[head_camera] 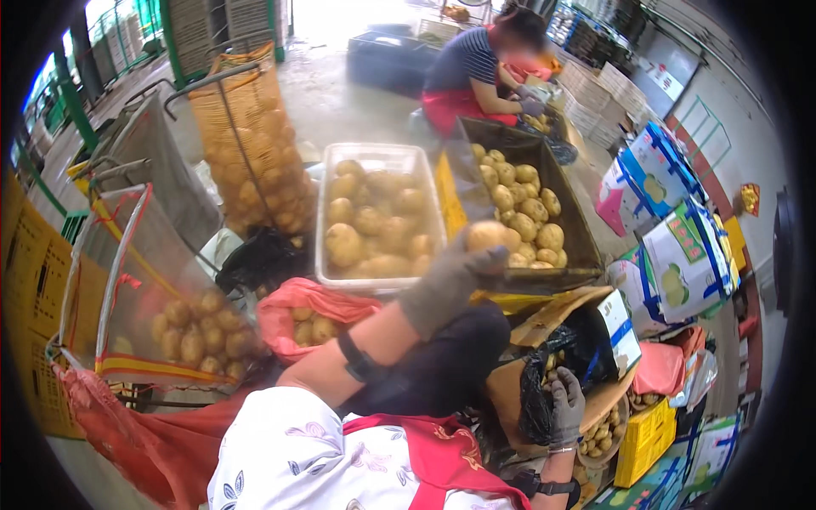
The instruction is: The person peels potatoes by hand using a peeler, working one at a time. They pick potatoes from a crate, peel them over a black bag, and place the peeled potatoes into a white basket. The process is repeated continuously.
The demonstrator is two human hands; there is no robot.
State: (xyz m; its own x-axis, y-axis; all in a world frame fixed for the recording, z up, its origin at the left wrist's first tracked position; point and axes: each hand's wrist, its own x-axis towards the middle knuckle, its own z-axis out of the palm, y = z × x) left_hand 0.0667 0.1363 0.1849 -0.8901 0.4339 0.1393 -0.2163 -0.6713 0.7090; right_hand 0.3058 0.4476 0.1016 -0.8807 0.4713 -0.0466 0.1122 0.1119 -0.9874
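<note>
My left hand (449, 280), in a grey glove, is raised between a white plastic crate of potatoes and a dark-lined bin. It grips a potato (487, 237), blurred, with another potato showing close behind it. Potatoes (366, 220) fill the white plastic crate (326, 255); more potatoes (523, 197) lie in the dark-lined bin (577, 223). Lower right, my gloved right hand (566, 408) is at the edge of a black plastic bag (535, 408) inside a cardboard box (507, 389). Small potatoes show in that bag by its fingertips; whether it holds one is unclear.
A pink plastic bag (287, 319) of potatoes sits by my left arm. Left stand a clear-sided frame bag (146, 274) with potatoes and an orange mesh sack (245, 140). A co-worker (465, 70) bends over potatoes ahead. Printed cartons (682, 274) and a yellow crate (644, 440) stand right.
</note>
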